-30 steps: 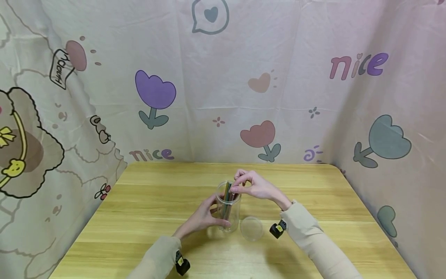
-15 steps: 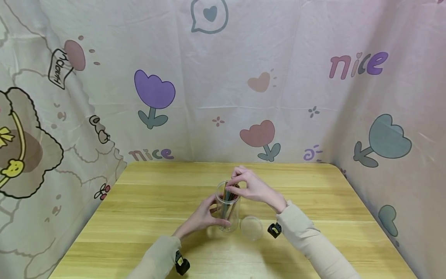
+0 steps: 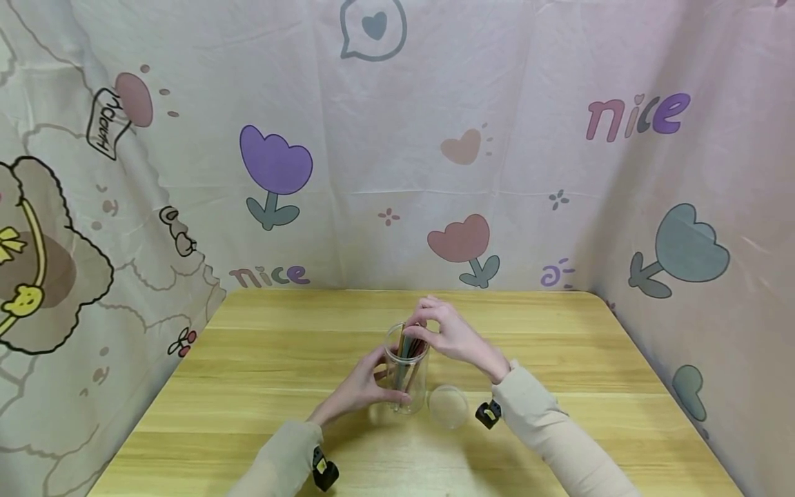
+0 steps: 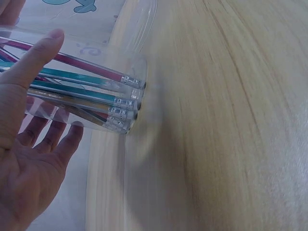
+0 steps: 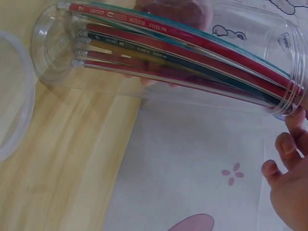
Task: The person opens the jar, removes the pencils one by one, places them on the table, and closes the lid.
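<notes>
A clear plastic jar stands upright and uncapped on the table. Inside it are several pencils in red, teal, dark green and yellow, leaning together, with eraser ends at the bottom. My left hand grips the jar's lower side; in the left wrist view, thumb and fingers of that hand wrap it from opposite sides. At the jar's mouth, my right hand pinches at the pencil tops between thumb and forefinger. The exact pencils between them are hidden. The right wrist view shows only part of this hand.
A round clear lid lies on the wooden table just right of the jar. Behind the table hangs a printed cloth, which also runs along both sides. Each sleeve carries a small black wrist camera.
My right hand has shifted slightly left over the jar's mouth, and the pencils lean differently inside. My left hand, the jar and the lid have kept their places.
</notes>
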`<state>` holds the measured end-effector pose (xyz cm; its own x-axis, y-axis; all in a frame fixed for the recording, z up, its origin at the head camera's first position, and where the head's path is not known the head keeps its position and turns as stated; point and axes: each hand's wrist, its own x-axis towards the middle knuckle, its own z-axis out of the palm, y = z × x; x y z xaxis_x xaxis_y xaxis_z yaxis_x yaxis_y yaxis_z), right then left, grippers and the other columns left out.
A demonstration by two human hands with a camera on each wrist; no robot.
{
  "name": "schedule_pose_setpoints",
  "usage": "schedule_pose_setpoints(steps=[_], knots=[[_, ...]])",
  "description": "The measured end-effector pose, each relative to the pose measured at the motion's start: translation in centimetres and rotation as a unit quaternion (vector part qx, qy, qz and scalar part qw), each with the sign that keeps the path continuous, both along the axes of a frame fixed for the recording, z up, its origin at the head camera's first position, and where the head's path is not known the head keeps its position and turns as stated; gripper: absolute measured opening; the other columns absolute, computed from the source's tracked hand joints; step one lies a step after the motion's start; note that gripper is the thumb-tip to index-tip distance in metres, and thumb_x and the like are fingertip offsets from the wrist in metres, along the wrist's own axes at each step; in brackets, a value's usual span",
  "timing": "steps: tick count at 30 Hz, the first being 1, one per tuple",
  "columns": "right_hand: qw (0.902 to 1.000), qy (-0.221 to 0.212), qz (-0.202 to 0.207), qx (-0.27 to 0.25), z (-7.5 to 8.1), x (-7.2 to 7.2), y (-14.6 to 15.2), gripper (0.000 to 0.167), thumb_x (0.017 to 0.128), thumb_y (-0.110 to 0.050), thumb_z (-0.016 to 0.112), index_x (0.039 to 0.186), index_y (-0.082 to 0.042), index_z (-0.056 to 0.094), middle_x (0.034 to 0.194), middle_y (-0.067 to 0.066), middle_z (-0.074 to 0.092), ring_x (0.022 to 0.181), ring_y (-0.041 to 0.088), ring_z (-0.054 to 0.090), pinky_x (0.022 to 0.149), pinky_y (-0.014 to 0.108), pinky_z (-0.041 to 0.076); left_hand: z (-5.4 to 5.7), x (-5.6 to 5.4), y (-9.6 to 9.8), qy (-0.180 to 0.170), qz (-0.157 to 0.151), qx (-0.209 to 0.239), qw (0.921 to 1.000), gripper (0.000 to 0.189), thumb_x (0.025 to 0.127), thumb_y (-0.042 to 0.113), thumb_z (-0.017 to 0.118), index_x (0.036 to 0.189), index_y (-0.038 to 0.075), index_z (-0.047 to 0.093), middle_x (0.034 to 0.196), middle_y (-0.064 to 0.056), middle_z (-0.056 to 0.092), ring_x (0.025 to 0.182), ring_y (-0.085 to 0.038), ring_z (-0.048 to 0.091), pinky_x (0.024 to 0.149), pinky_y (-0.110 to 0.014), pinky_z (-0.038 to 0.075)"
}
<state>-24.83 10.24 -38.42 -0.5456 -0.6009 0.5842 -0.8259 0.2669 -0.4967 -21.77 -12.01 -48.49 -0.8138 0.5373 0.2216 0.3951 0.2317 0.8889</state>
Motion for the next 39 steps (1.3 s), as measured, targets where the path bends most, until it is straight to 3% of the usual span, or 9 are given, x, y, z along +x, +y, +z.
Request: schedule_pose_setpoints(steps=[4,10,16,21,23,26,31,35,39], knots=[[0.9982,0.001,-0.009,-0.059,-0.4,0.1,-0.1,0.003,0.092,-0.005,0.070,0.090,-0.007,0.071,0.081,0.003,0.065,0.077,0.006,0.054,0.067,0.019,0.051,0.0,0.0,0.0,-0.006,-0.003,0.007,1.0000,0.082,0.076,0.020,0.090,0.145,0.018,0.046,0.145,-0.005,0.056,0.131,-0.033,0.055,0.111,-0.052,0.051],[0.9892,-0.001,-0.032,-0.143,-0.9,0.3,-0.2,0.011,0.090,0.008,0.066,0.091,-0.003,0.068,0.072,0.009,0.064,0.064,-0.002,0.045,0.051,0.014,0.040,0.0,0.1,0.0,-0.011,0.002,0.008,0.9999,0.085,0.074,0.020,0.091,0.146,0.019,0.046,0.145,-0.006,0.056,0.132,-0.034,0.054,0.112,-0.054,0.050],[0.9670,-0.096,0.016,-0.235,-0.5,0.6,-0.1,0.010,0.102,0.004,0.050,0.099,0.011,0.056,0.078,0.029,0.067,0.050,0.001,0.043,0.037,0.022,0.033,-0.1,0.1,0.0,-0.006,0.003,0.004,1.0000,0.087,0.072,0.020,0.091,0.146,0.016,0.045,0.144,-0.007,0.056,0.131,-0.034,0.055,0.111,-0.054,0.050],[0.9467,-0.153,0.036,-0.281,-0.2,0.9,0.2,0.017,0.106,-0.007,0.046,0.103,0.008,0.051,0.079,0.037,0.064,0.046,0.007,0.056,0.036,0.027,0.047,0.0,0.2,0.0,-0.024,0.002,0.012,0.9996,0.089,0.073,0.018,0.091,0.148,0.016,0.044,0.147,-0.008,0.053,0.132,-0.038,0.053,0.111,-0.056,0.050],[0.9431,-0.161,0.036,-0.289,-0.1,0.9,0.3,0.012,0.106,-0.007,0.047,0.103,0.003,0.054,0.079,0.036,0.064,0.049,0.009,0.060,0.040,0.030,0.053,0.0,0.2,0.0,-0.031,0.001,0.014,0.9994,0.089,0.073,0.017,0.090,0.148,0.016,0.043,0.148,-0.009,0.052,0.133,-0.039,0.052,0.111,-0.057,0.050],[0.9389,-0.171,0.038,-0.296,0.1,0.9,0.7,0.007,0.104,-0.005,0.051,0.104,-0.005,0.058,0.081,0.024,0.071,0.053,0.009,0.065,0.045,0.032,0.058,0.0,0.2,0.0,-0.036,0.000,0.015,0.9992,0.088,0.074,0.017,0.090,0.148,0.015,0.043,0.149,-0.009,0.052,0.134,-0.039,0.052,0.111,-0.057,0.049],[0.9379,-0.164,0.046,-0.302,0.5,0.9,1.4,0.010,0.102,-0.001,0.054,0.107,-0.004,0.061,0.086,-0.001,0.077,0.056,0.009,0.068,0.048,0.032,0.060,0.0,0.1,0.0,-0.036,0.002,0.015,0.9992,0.087,0.074,0.016,0.090,0.147,0.014,0.044,0.148,-0.010,0.051,0.134,-0.039,0.051,0.111,-0.057,0.049],[0.9404,-0.158,0.052,-0.296,0.8,0.8,2.2,0.012,0.100,0.002,0.056,0.110,-0.001,0.062,0.090,-0.004,0.077,0.060,0.009,0.068,0.052,0.030,0.061,0.0,0.1,0.0,-0.039,0.004,0.017,0.9991,0.087,0.073,0.014,0.090,0.146,0.013,0.045,0.148,-0.010,0.051,0.134,-0.040,0.051,0.112,-0.057,0.049],[0.9365,-0.187,0.053,-0.292,1.1,0.8,3.0,0.014,0.099,0.002,0.058,0.109,-0.003,0.065,0.092,-0.003,0.077,0.065,0.008,0.069,0.059,0.026,0.063,0.0,0.1,0.1,-0.039,0.008,0.015,0.9991,0.086,0.072,0.015,0.091,0.145,0.013,0.046,0.146,-0.010,0.052,0.134,-0.040,0.051,0.112,-0.056,0.049]])
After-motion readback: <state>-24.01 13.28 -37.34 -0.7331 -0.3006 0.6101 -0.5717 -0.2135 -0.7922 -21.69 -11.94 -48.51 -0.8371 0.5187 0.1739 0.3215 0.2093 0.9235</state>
